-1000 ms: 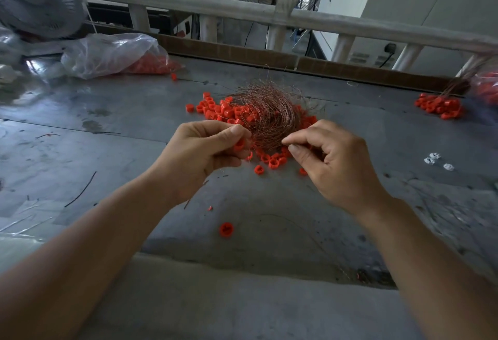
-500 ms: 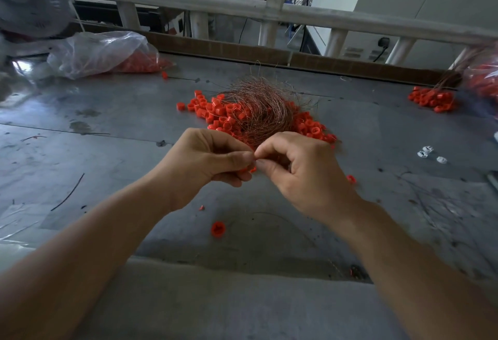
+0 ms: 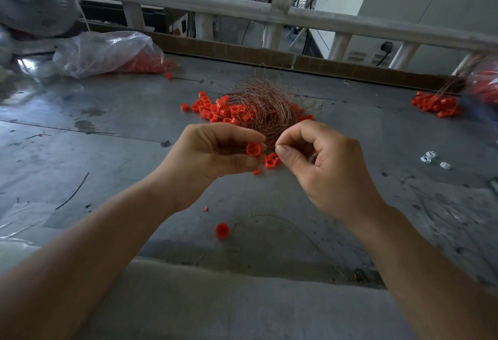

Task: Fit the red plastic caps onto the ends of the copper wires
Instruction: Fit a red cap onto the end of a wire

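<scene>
A tangled bundle of thin copper wires (image 3: 265,105) lies mid-table, with several loose red caps (image 3: 215,109) scattered around it. My left hand (image 3: 213,156) pinches one red cap (image 3: 253,149) between thumb and fingers, just in front of the bundle. My right hand (image 3: 318,161) pinches a copper wire between thumb and forefinger, its tips a short gap right of that cap. The wire itself is too fine to follow. More caps (image 3: 270,161) lie under my hands, and a single cap (image 3: 222,230) sits nearer to me.
The grey metal table (image 3: 121,151) holds a plastic bag of red caps (image 3: 107,52) at back left beside a fan (image 3: 32,0). Another pile of capped wires (image 3: 435,102) lies at the right. Small white parts (image 3: 431,157) sit right of my hand. A railing (image 3: 242,10) runs behind.
My hands came together in front of the bundle, then drew slightly apart. The red cap in my left fingers now shows; my right fingertips stay pinched.
</scene>
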The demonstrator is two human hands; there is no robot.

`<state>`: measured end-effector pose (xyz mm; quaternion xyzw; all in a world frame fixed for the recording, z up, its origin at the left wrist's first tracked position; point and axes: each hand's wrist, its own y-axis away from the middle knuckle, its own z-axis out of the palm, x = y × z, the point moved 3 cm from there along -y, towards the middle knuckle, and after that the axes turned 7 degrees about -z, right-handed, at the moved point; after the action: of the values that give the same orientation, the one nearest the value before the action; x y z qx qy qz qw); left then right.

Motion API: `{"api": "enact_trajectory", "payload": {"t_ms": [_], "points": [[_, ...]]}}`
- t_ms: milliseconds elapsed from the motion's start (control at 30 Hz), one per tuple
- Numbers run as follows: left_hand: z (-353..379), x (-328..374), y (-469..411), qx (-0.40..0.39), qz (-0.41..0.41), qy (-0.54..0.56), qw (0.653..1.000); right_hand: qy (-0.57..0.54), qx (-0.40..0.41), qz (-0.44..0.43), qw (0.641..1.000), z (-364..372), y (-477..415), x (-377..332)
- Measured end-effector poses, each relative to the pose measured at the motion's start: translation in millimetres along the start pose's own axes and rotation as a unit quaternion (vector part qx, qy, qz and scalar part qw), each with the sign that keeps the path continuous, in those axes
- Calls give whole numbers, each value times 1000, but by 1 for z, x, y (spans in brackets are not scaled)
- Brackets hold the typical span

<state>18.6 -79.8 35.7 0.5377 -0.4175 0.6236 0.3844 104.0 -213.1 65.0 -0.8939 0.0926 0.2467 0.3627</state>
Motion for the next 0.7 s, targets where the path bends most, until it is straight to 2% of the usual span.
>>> {"api": "enact_trajectory", "payload": {"t_ms": [267,367,567,700], "points": [[0,0,1,5,-1,-18,1000,3,1,2,1000,-1,0,1],[0,-2,1,3,-2,7,1000,4,15,-7,1000,-2,1,-1],[2,2,3,-8,24,1,1000,5,8,-4,1000,-2,1,-1],[2,3,3,13,29,-6,999,1,8,6,1000,0,1,1]]}}
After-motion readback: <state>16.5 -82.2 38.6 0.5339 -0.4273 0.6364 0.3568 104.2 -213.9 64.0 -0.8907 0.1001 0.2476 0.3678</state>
